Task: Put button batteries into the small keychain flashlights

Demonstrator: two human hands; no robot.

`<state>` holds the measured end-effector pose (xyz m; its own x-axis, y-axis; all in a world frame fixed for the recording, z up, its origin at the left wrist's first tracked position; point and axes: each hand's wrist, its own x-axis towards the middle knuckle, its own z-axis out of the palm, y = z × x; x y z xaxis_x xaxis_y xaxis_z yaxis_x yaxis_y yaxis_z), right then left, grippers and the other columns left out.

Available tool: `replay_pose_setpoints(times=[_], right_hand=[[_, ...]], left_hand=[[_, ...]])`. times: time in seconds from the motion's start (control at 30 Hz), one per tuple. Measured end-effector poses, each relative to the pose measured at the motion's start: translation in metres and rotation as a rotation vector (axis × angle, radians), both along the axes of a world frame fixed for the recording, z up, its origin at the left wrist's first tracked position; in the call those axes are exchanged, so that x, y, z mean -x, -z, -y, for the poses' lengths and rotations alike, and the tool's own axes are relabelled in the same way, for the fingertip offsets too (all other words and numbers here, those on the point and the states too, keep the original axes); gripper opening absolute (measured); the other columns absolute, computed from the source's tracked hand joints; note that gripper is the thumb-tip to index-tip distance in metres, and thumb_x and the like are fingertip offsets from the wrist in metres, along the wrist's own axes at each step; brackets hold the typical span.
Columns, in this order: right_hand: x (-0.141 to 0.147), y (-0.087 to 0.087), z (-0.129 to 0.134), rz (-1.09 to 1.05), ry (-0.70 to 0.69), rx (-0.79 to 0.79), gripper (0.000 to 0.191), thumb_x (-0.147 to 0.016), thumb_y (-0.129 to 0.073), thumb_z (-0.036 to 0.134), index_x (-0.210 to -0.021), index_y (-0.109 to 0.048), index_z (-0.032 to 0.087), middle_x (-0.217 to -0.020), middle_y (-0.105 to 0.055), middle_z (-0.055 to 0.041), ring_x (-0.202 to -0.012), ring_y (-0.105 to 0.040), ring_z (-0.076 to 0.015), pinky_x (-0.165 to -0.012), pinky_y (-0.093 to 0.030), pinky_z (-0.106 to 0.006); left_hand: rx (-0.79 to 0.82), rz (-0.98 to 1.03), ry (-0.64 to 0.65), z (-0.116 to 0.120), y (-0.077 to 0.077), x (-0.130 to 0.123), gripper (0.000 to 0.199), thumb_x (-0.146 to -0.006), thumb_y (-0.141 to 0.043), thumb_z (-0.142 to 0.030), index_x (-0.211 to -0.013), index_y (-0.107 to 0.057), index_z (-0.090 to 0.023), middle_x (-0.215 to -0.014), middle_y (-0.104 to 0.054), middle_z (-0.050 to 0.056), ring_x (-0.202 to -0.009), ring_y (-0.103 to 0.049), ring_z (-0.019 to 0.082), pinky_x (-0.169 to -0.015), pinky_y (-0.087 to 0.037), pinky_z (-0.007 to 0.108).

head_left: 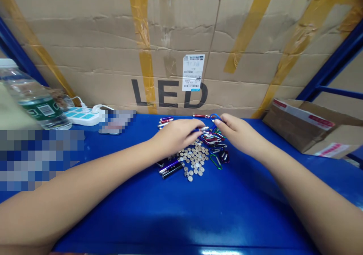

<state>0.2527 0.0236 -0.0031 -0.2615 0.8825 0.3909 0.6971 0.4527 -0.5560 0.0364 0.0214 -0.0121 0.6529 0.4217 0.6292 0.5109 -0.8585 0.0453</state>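
My left hand is closed around a small metal penlight, whose silver end sticks out past the fingertips; my palm hides the rest. My right hand pinches a blue carabiner between thumb and fingers, just right of the left fingertips. Below both hands lies a heap of small round button cells. Coloured carabiners are piled to their right, under my right hand. Purple and black penlights lie below my left wrist, with several more penlights behind it. A red penlight lies at the back.
The blue table ends against a large taped cardboard box. On the left stand a water bottle and a white power strip with plugs in it. An open small carton sits at the right, by a blue rack post.
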Motion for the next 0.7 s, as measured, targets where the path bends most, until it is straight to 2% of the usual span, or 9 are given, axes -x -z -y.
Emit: replay_pose_setpoints(times=[0.1,0.23,0.3,0.37,0.43,0.5,0.57,0.63,0.7], right_hand=[[-0.014,0.002,-0.007,0.262,-0.069,0.046,0.022,-0.089,-0.050,0.037,-0.076,-0.056,0.021,-0.080,-0.064,-0.0047,-0.071,-0.056,-0.0188,-0.064,-0.039,-0.030],[-0.014,0.009,-0.009,0.403,-0.105,0.119,0.022,-0.090,-0.049,0.036,-0.081,-0.061,0.021,-0.084,-0.067,-0.0070,-0.073,-0.059,-0.0202,-0.066,-0.041,-0.030],[-0.010,0.010,-0.008,0.427,-0.057,0.145,0.022,-0.091,-0.048,0.036,-0.096,-0.061,0.019,-0.087,-0.067,-0.0089,-0.074,-0.059,-0.0209,-0.065,-0.041,-0.031],[-0.006,0.009,-0.004,0.415,0.006,0.147,0.033,-0.090,-0.049,0.035,-0.117,-0.053,0.016,-0.085,-0.066,-0.0093,-0.071,-0.059,-0.0210,-0.061,-0.040,-0.030],[-0.001,0.006,0.000,0.346,0.020,0.105,0.043,-0.091,-0.048,0.036,-0.129,-0.044,0.016,-0.079,-0.065,-0.0068,-0.066,-0.058,-0.0200,-0.058,-0.039,-0.030],[0.004,0.003,0.004,0.235,-0.043,0.048,0.036,-0.091,-0.046,0.039,-0.121,-0.051,0.018,-0.079,-0.064,-0.0049,-0.068,-0.058,-0.0188,-0.060,-0.040,-0.029],[0.010,0.002,0.009,0.134,-0.123,0.027,0.028,-0.092,-0.045,0.042,-0.101,-0.059,0.020,-0.082,-0.064,-0.0041,-0.073,-0.058,-0.0179,-0.064,-0.042,-0.029],[0.015,0.003,0.011,0.053,-0.174,0.083,0.026,-0.091,-0.045,0.042,-0.087,-0.059,0.020,-0.080,-0.063,-0.0030,-0.072,-0.056,-0.0164,-0.064,-0.042,-0.029],[0.020,0.005,0.013,-0.080,-0.202,0.229,0.024,-0.090,-0.047,0.041,-0.084,-0.056,0.020,-0.072,-0.059,-0.0006,-0.063,-0.053,-0.0136,-0.059,-0.041,-0.028]], left_hand=[[0.118,0.054,-0.092,-0.009,-0.002,0.008,0.021,-0.090,-0.054,-0.025,-0.109,-0.060,-0.017,-0.105,-0.070,0.005,-0.095,-0.066,0.016,-0.082,-0.052,0.028],[0.177,0.026,-0.135,-0.018,0.002,0.015,0.021,-0.089,-0.055,-0.026,-0.108,-0.061,-0.019,-0.105,-0.069,0.004,-0.095,-0.065,0.017,-0.081,-0.050,0.031],[0.187,0.016,-0.128,-0.019,0.003,0.016,0.021,-0.089,-0.055,-0.026,-0.108,-0.061,-0.019,-0.104,-0.070,0.004,-0.094,-0.065,0.018,-0.081,-0.050,0.031],[0.189,0.023,-0.111,-0.018,0.002,0.014,0.021,-0.089,-0.055,-0.026,-0.108,-0.061,-0.018,-0.103,-0.070,0.004,-0.093,-0.065,0.017,-0.081,-0.050,0.030],[0.183,0.030,-0.073,-0.015,0.001,0.013,0.021,-0.089,-0.056,-0.026,-0.108,-0.060,-0.018,-0.103,-0.070,0.004,-0.094,-0.065,0.017,-0.081,-0.050,0.029],[0.165,0.028,-0.013,-0.013,0.000,0.011,0.021,-0.089,-0.057,-0.024,-0.108,-0.060,-0.018,-0.103,-0.070,0.003,-0.094,-0.065,0.015,-0.082,-0.050,0.027],[0.126,0.032,0.037,-0.011,0.000,0.010,0.018,-0.089,-0.058,-0.023,-0.106,-0.061,-0.017,-0.101,-0.070,0.002,-0.093,-0.065,0.014,-0.082,-0.050,0.025],[0.067,0.035,0.065,-0.012,0.002,0.011,0.016,-0.089,-0.059,-0.023,-0.103,-0.062,-0.017,-0.098,-0.071,0.002,-0.090,-0.065,0.013,-0.079,-0.050,0.025],[-0.023,0.019,0.103,-0.014,0.005,0.012,0.014,-0.090,-0.057,-0.023,-0.101,-0.062,-0.016,-0.097,-0.071,0.003,-0.086,-0.065,0.013,-0.077,-0.049,0.025]])
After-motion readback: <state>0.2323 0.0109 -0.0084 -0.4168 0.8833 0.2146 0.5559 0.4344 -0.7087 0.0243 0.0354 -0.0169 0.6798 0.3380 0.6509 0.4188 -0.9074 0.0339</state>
